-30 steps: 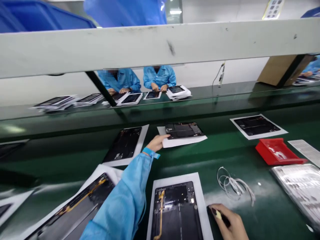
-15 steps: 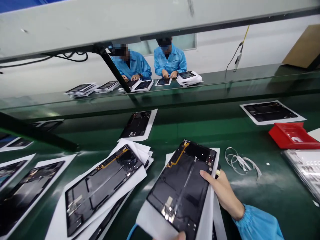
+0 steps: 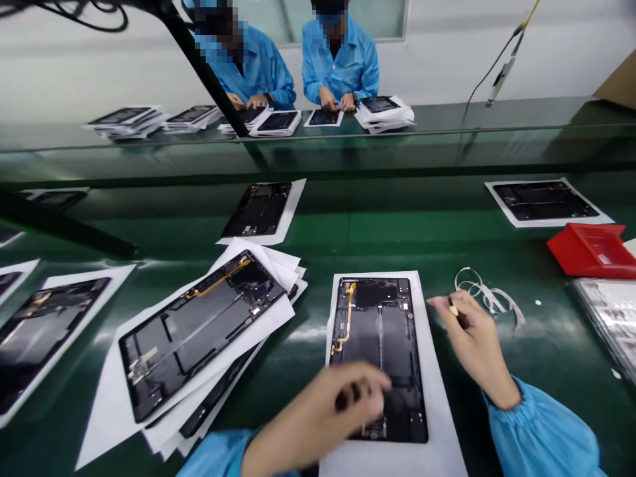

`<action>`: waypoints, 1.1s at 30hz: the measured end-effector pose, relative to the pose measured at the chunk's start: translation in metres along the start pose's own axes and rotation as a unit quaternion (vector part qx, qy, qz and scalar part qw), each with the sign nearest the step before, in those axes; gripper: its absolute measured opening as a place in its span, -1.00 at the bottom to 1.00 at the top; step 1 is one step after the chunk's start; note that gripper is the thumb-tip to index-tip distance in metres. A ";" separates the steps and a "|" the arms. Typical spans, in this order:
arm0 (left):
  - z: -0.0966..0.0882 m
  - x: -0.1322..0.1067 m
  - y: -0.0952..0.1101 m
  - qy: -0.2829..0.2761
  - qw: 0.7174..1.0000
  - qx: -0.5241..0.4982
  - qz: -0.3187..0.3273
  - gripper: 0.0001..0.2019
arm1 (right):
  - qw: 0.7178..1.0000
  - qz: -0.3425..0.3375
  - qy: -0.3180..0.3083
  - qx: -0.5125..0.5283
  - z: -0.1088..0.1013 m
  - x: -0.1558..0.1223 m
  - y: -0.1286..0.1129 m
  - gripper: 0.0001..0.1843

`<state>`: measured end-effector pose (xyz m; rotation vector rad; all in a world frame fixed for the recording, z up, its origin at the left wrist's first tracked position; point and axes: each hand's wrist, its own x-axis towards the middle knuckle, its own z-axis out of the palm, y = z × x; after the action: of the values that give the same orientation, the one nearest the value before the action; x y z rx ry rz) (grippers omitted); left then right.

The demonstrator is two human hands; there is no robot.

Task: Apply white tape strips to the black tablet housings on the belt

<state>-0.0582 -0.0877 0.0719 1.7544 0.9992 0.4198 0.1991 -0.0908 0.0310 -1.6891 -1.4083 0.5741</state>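
- Front and centre, a black tablet panel [image 3: 402,344] lay face-up on a white sheet [image 3: 437,397], square on the green counter [image 3: 305,358], an orange ribbon cable [image 3: 350,308] running down its upper left side!
- In came the left hand [image 3: 348,404], blurred, over the panel's lower part, fingers half-curled; whether it touched the panel or gripped anything, I couldn't tell.
- Over on the other side, the right hand [image 3: 472,324] hung just beside the sheet's edge, thumb and fingers drawn together, pinching a small dark-and-yellow item [image 3: 452,306], too small to make out.
- Blue sleeves [image 3: 541,424] framed the action, the right one reaching its wrist, the left one partly cut off at the bottom.
- Just to the left, a second panel [image 3: 203,331] sat slanted atop a loose, fanned pile of papers [image 3: 112,404], another dark panel poking out beneath.
- Beyond that pile, a third panel [image 3: 261,209] rested on its own sheet, and well off to the right, a fourth [image 3: 546,199] did likewise.
- Near the right hand, a white cord [image 3: 487,291] lay in loops, with a red bin [image 3: 571,255] farther right.
- Across the way, two co-workers in blue [image 3: 340,63] had their hands down at panels, stacks [image 3: 385,116] on either side!
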 end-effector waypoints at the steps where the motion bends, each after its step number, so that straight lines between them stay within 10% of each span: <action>1: 0.002 0.019 -0.005 0.007 1.000 0.016 0.012 -0.84 | 1.000 -0.003 0.001 0.019 0.000 -0.002 0.000 -0.58; 9: 0.026 0.117 -0.033 0.065 0.990 0.102 0.078 -0.78 | 0.986 0.052 -0.041 0.151 0.020 -0.014 0.018 -0.68; 33: 0.026 0.109 -0.040 0.088 0.983 0.138 0.085 -0.89 | 0.987 0.027 0.034 0.156 0.034 -0.008 0.020 -0.94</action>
<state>0.0074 -0.0129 0.0065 2.0909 1.0761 0.5726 0.1817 -0.0878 -0.0050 -1.4840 -1.1590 0.7222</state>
